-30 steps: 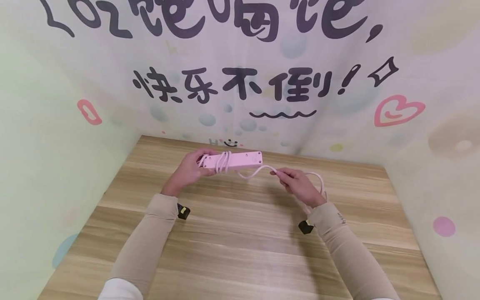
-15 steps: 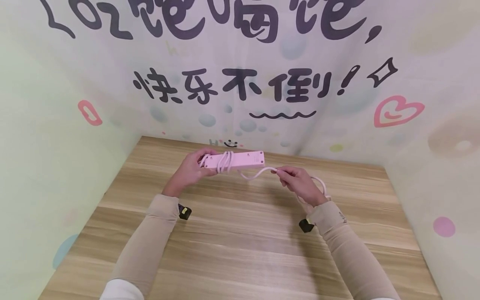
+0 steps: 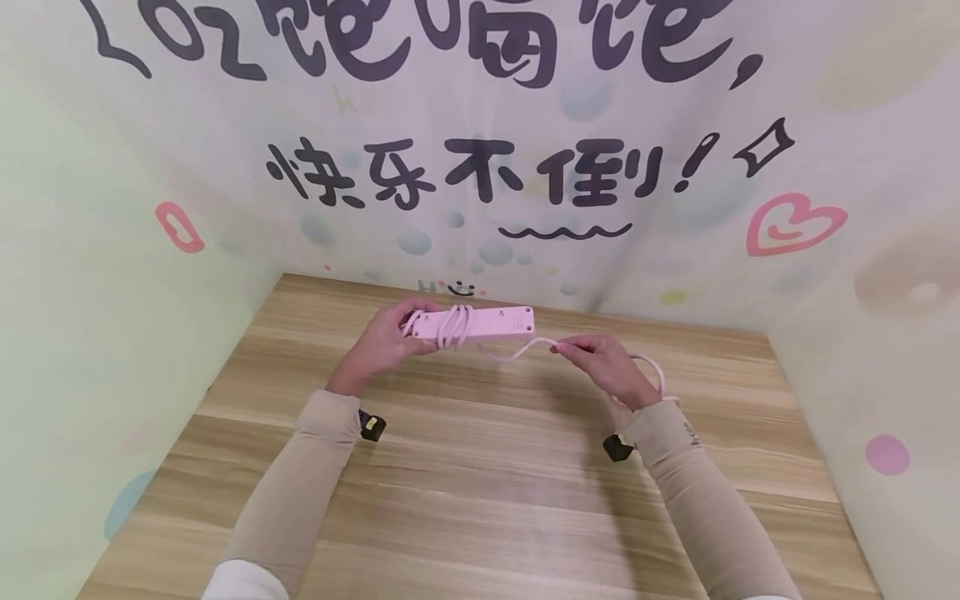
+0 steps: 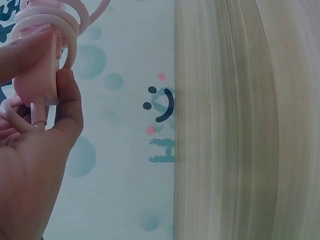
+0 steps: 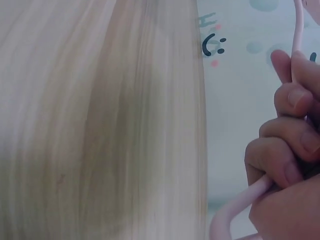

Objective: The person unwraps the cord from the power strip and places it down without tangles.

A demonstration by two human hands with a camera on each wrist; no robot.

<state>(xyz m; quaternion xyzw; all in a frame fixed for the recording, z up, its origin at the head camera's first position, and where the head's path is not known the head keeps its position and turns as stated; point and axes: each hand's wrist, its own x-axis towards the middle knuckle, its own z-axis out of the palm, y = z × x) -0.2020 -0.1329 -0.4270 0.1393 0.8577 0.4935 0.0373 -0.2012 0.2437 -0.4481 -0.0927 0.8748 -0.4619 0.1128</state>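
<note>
A pink power strip (image 3: 495, 322) is held above the far part of the table, its screwed face toward the head camera. My left hand (image 3: 381, 343) grips its left end; in the left wrist view the thumb and fingers lie around that end, where the cord comes out. Several turns of the pale pink cord (image 3: 455, 326) wrap the strip near its left half. From the strip the cord runs right in a slack dip to my right hand (image 3: 606, 367), which pinches it. In the right wrist view the cord (image 5: 245, 200) passes through the curled fingers and leaves below. Its plug end is hidden.
The wood-grain table (image 3: 480, 500) lies below both hands. A printed backdrop (image 3: 420, 242) rises along its far edge, close behind the power strip. Small black wrist-worn devices show under the left wrist (image 3: 372, 426) and the right wrist (image 3: 617, 448).
Both hands have shifted slightly right, the power strip with the left one. The free cord behind the right wrist has swung a little right. Both grips stay the same.
</note>
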